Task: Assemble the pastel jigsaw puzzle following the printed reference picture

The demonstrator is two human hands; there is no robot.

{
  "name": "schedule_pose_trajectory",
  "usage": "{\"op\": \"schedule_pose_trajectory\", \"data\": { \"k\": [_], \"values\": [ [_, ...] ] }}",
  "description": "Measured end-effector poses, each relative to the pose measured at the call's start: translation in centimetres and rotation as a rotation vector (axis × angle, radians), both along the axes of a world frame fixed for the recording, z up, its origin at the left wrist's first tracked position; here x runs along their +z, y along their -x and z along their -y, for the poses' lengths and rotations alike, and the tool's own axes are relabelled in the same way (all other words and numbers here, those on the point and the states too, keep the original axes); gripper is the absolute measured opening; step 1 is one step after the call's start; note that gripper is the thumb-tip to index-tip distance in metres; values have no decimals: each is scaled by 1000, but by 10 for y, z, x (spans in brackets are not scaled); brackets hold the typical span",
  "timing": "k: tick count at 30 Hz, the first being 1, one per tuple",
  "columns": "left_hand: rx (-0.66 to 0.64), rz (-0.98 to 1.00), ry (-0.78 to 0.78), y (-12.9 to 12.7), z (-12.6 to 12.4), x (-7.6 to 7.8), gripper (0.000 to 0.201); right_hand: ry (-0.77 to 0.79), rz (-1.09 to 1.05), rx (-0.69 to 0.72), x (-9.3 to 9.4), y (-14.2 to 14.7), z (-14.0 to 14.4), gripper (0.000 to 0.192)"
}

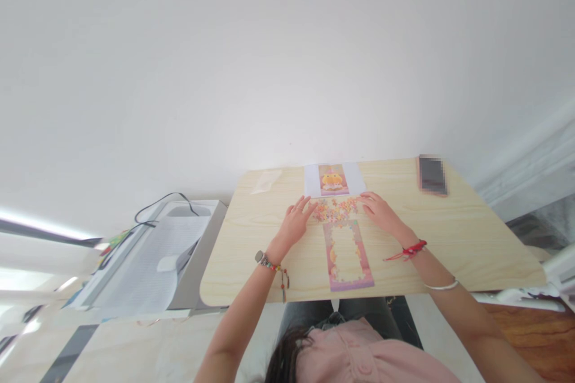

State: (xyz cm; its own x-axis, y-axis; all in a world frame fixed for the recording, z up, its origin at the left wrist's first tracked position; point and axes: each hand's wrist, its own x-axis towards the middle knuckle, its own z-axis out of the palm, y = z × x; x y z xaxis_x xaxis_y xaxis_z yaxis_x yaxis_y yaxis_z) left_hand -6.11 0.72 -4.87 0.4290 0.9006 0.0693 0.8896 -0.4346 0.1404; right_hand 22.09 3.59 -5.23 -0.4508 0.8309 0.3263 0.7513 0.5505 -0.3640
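A loose heap of small jigsaw puzzle pieces [335, 210] lies in the middle of the table. At its left edge rests my left hand [295, 219], fingers spread and fingertips at the pieces. My right hand [380, 210] is at the heap's right edge, fingers apart, with no piece visible in it. Just below the heap is the puzzle's joined border [369, 254], a pinkish-purple frame around bare wood. Above the heap, a reference picture [333, 180] of an orange-yellow figure lies on a white sheet [311, 181].
On the wooden table [251, 239] a phone [432, 175] lies at the back right and a clear plastic bag [266, 181] at the back left. A white cabinet [197, 269] with papers [148, 263] and a black cable [166, 196] stands left. A white wall [287, 72] rises behind.
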Motion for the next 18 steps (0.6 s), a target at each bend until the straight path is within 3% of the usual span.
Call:
{"op": "schedule_pose_trajectory", "data": {
  "k": [6, 13, 18],
  "values": [
    [-62, 5, 43, -6, 17, -4, 71, -16, 156, 143, -1, 17, 17, 39],
    [-74, -6, 49, -20, 12, -11, 66, -57, 310, 82, -8, 27, 17, 34],
    [-70, 16, 1, -19, 15, -12, 68, -92, 298, 149, -7, 27, 22, 39]
  ]
}}
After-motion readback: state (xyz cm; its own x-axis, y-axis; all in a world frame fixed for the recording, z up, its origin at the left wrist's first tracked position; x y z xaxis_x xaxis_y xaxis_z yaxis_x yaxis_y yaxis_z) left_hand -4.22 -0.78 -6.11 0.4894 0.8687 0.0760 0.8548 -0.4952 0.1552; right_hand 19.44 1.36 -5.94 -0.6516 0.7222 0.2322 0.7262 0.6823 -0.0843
